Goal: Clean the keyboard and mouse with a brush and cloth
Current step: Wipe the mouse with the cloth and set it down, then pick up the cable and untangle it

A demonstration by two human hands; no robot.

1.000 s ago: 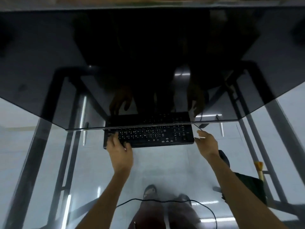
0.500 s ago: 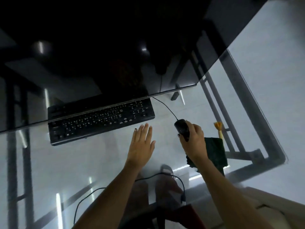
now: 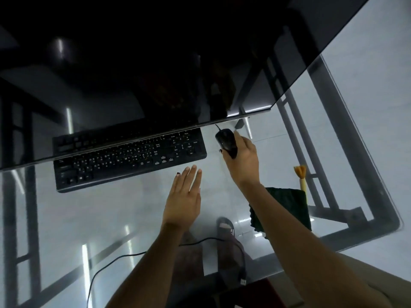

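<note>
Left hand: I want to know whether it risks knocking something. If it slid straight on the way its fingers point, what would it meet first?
Most likely the near edge of the keyboard. The left hand lies flat with fingers pointing at its right end; the height above the glass is unclear.

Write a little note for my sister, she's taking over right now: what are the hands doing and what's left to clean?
Right hand: fingers curled round the black mouse, right of the keyboard.
Left hand: open and flat, holding nothing, just in front of the keyboard.
Green cloth lies on the glass table under the right forearm; the brush lies beyond it, untouched.
Done: no cleaning visible yet.
Left: brush and wipe the keyboard and mouse.
</note>
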